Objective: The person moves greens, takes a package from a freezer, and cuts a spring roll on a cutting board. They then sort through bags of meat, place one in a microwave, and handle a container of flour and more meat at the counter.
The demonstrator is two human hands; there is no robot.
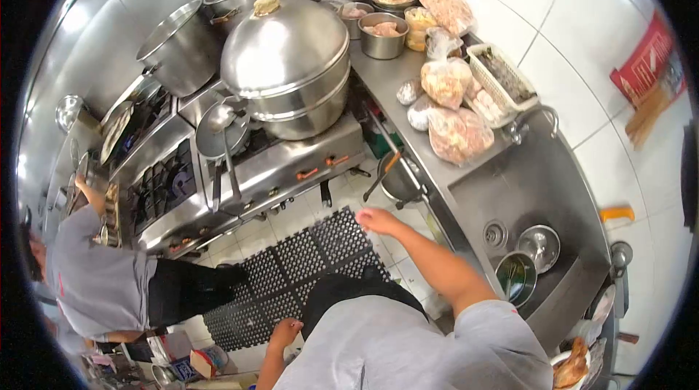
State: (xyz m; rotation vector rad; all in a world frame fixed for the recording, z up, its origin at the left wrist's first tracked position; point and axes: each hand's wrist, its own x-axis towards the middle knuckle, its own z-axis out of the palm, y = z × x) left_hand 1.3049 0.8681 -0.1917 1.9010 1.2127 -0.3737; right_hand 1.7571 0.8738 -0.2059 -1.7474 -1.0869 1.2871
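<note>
My right hand [378, 221] reaches forward over the floor, between the stove and the sink counter. Its fingers are loosely bent and a little apart, and nothing shows in them. Low beside my torso is my left hand [285, 332], fingers curled in, with no object visible in it. Both hands hang above the black perforated floor mat [302, 262] and touch nothing I can see. The thing nearest my right hand is a round pot [400, 179] on the shelf under the counter.
A large domed steamer [287, 48] and a pan [211, 135] with a ladle stand on the stove. Bags of raw meat [459, 135] and a basket [524, 99] line the counter. The sink [473, 193] holds bowls. A co-worker [102, 266] stands at left.
</note>
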